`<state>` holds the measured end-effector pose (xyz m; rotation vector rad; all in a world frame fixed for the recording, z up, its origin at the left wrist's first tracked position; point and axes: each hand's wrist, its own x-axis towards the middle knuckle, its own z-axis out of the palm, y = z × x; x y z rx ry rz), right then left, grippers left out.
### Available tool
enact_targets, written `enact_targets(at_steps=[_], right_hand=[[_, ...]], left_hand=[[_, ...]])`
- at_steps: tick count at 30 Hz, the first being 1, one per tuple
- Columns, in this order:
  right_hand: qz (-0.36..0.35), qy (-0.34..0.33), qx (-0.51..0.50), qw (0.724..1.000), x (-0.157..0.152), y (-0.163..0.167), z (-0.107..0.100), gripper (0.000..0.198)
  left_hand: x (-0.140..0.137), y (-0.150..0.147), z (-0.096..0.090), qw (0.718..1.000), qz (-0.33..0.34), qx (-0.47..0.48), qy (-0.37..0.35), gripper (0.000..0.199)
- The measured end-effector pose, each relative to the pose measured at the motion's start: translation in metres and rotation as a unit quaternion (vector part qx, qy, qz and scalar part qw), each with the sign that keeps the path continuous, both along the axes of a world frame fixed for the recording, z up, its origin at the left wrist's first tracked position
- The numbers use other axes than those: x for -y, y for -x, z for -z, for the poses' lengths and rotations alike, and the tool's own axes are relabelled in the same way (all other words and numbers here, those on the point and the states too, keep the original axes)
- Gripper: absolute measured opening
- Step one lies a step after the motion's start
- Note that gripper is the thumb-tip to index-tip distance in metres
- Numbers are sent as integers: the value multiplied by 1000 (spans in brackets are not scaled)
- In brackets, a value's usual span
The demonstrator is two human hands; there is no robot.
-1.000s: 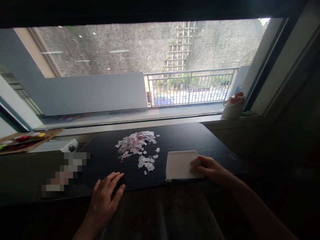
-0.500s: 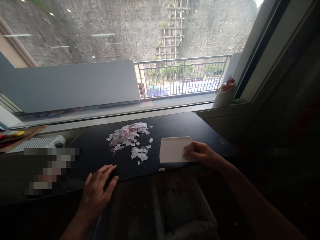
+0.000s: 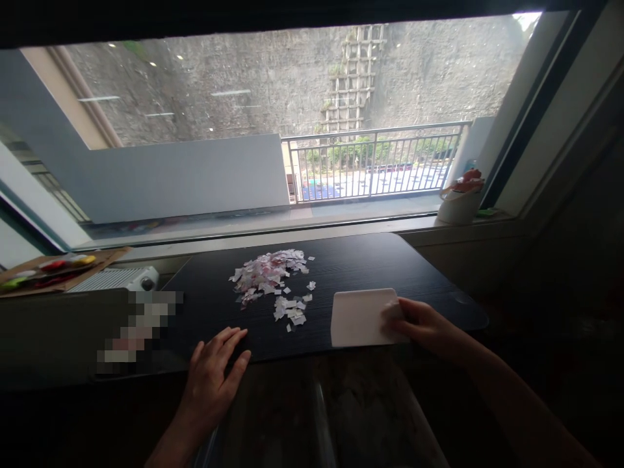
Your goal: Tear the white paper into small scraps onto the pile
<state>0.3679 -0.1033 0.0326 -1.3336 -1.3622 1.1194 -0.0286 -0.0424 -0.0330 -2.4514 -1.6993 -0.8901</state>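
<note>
My right hand point(image 3: 423, 325) grips a flat white rectangular card point(image 3: 363, 318) by its right side, with the thumb and fingers closed on it. The card has rounded far corners and lies low over the front edge of the black table point(image 3: 370, 260). At the front edge further left is my left hand point(image 3: 218, 364), palm down, fingers stretched out and holding nothing. Beyond both hands is a heap of small cut paper pieces point(image 3: 268, 272), whitish and pink. A smaller cluster of pieces point(image 3: 291, 309) lies nearer to me, between the heap and the card.
A window with a sill point(image 3: 312, 227) runs behind the table. On the sill's right stands a white container point(image 3: 458, 207) with reddish stuff on top. At left are a white radiator point(image 3: 114, 279) and a brown board point(image 3: 58, 273) with colourful items. A blurred patch covers the table's left end.
The view has shifted, showing more of the window top. My right hand has brought the card slightly nearer the front edge; a small pale tag there no longer shows. My left hand stays put.
</note>
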Motion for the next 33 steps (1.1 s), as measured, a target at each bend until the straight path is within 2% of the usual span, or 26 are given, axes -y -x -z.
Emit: enact_targets(at_steps=[3,6,10,13,20,24,33], right_hand=[[29,-26,2,999,-7,8,0,30],[44,-58,-4,997,-16,30,0,29],[8,-97,56,994,-22,62,2,20],[-26,-116,126,985,-21,74,3,17],[2,-181,211,961,-23,83,-1,15],[-33,-166,215,962,-21,91,-3,14],[20,-155,226,961,-5,70,1,16]], left_hand=[[2,-2,-5,1000,-2,3,14,39],[4,-5,-9,1000,0,-1,27,38],[5,-8,-10,1000,-3,9,23,39],[6,-10,-9,1000,-2,12,28,39],[7,-12,-8,999,1,17,32,37],[7,-13,-9,999,3,21,37,37],[10,-14,-11,999,-3,15,33,36]])
